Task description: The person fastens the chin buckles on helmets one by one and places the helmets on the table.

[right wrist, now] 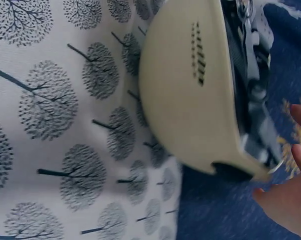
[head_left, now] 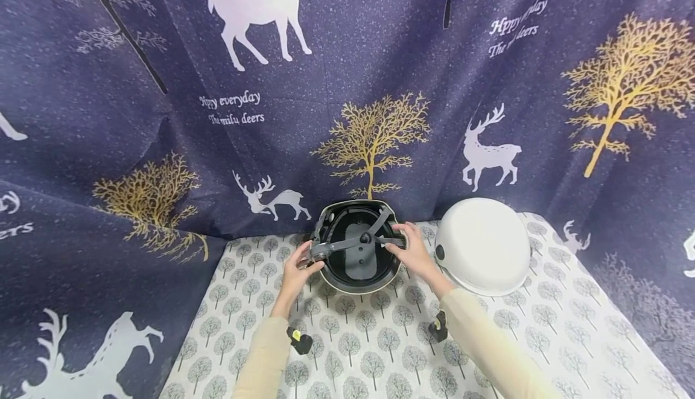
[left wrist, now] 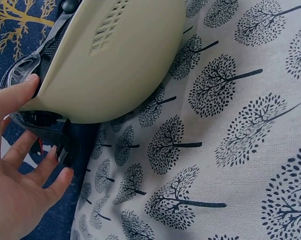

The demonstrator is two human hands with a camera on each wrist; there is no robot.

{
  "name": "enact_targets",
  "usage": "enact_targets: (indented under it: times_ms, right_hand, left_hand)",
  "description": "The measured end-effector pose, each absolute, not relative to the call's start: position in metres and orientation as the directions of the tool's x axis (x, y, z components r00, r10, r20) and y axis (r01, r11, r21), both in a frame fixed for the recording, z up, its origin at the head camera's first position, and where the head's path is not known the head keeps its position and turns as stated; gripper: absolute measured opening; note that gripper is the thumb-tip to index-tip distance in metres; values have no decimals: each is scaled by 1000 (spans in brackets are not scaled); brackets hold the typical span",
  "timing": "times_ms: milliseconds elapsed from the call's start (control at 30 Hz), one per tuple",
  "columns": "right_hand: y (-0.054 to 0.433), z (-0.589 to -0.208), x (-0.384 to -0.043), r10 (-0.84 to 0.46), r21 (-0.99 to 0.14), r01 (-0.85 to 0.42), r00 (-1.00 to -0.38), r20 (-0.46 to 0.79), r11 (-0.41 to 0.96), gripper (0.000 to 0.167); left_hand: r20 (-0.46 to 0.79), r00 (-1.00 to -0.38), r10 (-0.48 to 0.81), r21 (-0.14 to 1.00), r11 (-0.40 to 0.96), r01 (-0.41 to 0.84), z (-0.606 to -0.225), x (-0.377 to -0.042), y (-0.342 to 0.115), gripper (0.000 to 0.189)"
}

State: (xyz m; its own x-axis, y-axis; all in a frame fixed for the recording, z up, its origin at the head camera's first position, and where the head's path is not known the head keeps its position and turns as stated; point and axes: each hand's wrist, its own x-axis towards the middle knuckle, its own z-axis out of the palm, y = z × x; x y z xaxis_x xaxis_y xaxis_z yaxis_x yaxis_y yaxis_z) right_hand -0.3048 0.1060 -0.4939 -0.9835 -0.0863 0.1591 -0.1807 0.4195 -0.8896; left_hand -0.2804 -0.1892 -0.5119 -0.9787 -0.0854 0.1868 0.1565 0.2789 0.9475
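Cream helmet [left wrist: 128, 72] sits near the back edge of the tree-print tablecloth [head_left: 347, 344], close to the deer-print curtain [head_left: 347, 55]. It is inverted: opening up, crown down, black lining exposed. Long axis appears to run from curtain toward wearer, though foreshortening makes this uncertain. Dark strap [head_left: 344, 244] crosses the opening. Left hand [head_left: 295, 275] grips the left rim, thumb on the grey fitting [head_left: 320, 252], other fingers spread apart beneath the webbing. Right hand [head_left: 415, 254] is at the right rim, thumb and fingers parted about the strap end; cannot tell whether they pinch it. Right wrist view is blurred, and that hand is cut off at the edge. Helmet's underside is hidden in head view. White helmet [head_left: 483, 245] lies dome up to the right, apart from the cream one.
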Motion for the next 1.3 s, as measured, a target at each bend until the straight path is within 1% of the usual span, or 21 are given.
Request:
enact_targets:
  times_ms: [100, 233, 333, 400, 500, 667, 933, 1100, 1300]
  right_hand:
    - [96, -489, -305, -89, -866, -255, -967, 241, 431, 50]
    - [81, -489, -305, -97, -809, -385, -918, 384, 444, 43]
    - [71, -488, -305, -126, -772, -439, -893, 433, 459, 41]
    - [64, -488, -304, -167, -770, -457, -887, 430, 445, 41]
    - [55, -487, -304, -217, -800, -446, -895, 390, 402, 44]
    - [37, -487, -305, -251, -822, -419, -905, 343, 386, 45]
    - [9, -486, -312, -328, -839, -432, -886, 327, 332, 42]
    - [-2, -487, -314, -380, -826, -434, -877, 295, 361, 40]
    - [-11, -492, -313, -394, -796, -427, -881, 260, 429, 41]
  left_hand:
    - [195, -974, -114, 951, 265, 159, -524, -287, -192, 63]
    - [193, -974, -114, 952, 261, 158, -531, -290, -194, 64]
    - [199, -974, -109, 949, 269, 163, -530, -289, -193, 64]
    - [205, -972, -116, 948, 269, 168, -530, -289, -191, 64]
    - [203, -971, -125, 947, 278, 162, -531, -289, -187, 63]
    - [186, -975, -118, 949, 280, 147, -529, -287, -183, 63]
    - [192, -979, -71, 946, 278, 166, -499, -268, -183, 62]
    - [199, -979, -43, 945, 274, 181, -497, -267, -182, 62]
    - [229, -972, -57, 932, 302, 201, -516, -278, -181, 62]
